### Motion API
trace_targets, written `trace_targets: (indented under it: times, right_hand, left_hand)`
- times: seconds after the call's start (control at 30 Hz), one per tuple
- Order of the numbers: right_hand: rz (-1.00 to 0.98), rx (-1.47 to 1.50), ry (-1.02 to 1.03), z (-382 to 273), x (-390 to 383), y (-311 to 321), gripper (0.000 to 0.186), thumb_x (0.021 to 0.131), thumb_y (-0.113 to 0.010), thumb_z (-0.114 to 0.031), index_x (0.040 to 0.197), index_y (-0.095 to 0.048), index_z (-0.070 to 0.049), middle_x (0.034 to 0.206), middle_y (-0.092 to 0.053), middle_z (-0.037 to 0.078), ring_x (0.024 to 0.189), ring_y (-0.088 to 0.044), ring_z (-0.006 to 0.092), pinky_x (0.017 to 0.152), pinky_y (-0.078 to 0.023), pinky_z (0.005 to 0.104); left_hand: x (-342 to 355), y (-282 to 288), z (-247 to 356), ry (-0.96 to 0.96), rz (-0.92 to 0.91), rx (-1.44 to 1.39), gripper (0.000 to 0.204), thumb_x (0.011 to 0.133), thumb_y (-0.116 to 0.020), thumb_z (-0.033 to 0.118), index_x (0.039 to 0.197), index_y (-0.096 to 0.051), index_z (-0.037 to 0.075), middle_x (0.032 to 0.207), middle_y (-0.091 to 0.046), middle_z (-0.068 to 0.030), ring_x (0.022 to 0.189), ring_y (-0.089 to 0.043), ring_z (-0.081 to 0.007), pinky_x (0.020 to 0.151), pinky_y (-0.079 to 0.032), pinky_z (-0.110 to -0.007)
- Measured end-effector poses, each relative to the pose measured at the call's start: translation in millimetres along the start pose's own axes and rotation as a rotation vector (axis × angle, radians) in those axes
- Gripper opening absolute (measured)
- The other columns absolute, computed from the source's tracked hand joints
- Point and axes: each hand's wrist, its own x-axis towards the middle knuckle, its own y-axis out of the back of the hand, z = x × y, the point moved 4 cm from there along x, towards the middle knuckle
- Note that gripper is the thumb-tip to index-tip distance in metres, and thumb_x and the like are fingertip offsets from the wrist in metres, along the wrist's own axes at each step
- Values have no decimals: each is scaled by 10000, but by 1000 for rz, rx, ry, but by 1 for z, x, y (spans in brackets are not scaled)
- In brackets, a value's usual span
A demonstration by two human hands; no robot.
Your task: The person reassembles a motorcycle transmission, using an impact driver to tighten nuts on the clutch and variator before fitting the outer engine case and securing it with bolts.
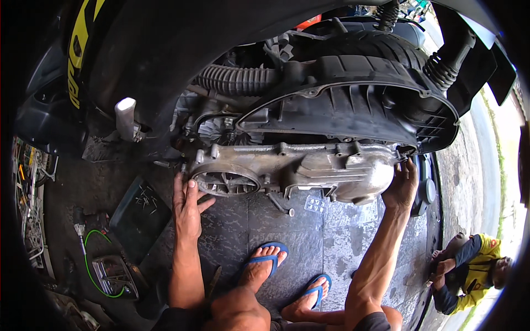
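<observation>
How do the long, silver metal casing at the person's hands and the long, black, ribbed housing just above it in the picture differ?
The silver casing is pale and shiny; the black housing is dull. The casing bulges outward at one end; the housing shows its hollow, ribbed inside. The left hand and right hand touch the casing; neither touches the housing. Both are long and lie lengthwise across the picture.

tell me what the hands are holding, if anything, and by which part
A metal engine cover, held by its two ends: the left hand at the end with the round, spoked opening, the right hand at the opposite end.
</observation>
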Motion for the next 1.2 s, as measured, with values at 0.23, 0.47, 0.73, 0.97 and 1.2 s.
trace_targets:
  times: [0.23,0.47,0.73,0.97,1.2]
  right_hand:
    - [31,-21,-28,-2,5,10,389,899,-597,-331,1191,-574,-74,1186,-539,116,1130,-529,269,994,-438,439]
    - [-10,-39,81,4,4,5,479,938,-574,-369,1289,-511,-48,1238,-493,114,1192,-455,281,1043,-367,439]
    - [16,86,31,5,4,5,273,920,-619,-279,1105,-605,-79,919,-550,-15,767,-485,106,756,-425,266]
    - [-75,63,-21,1,5,6,304,912,-620,-315,1128,-609,-101,1005,-578,-1,844,-511,125,851,-430,316]
    - [-217,112,-42,0,2,3,416,925,-599,-315,1252,-550,-63,1233,-567,89,1194,-487,264,1062,-347,434]
  left_hand:
    - [-4,-6,-5,60,37,24,679,981,-505,412,1493,-195,91,1309,-484,-173,1104,-565,-345,839,-544,-477]
    - [9,-11,4,24,11,64,704,952,-513,499,1497,-224,158,1373,-445,-172,1117,-549,-393,827,-529,-500]
    - [9,-12,6,4,39,80,757,933,-521,543,1508,-200,170,1387,-423,-172,1152,-525,-413,880,-491,-528]
    - [11,-13,9,-12,0,67,741,940,-531,514,1502,-211,152,1383,-427,-176,1130,-537,-402,864,-508,-500]
    - [15,-11,4,-23,10,14,688,964,-526,451,1493,-223,130,1370,-448,-191,1140,-537,-386,876,-504,-500]
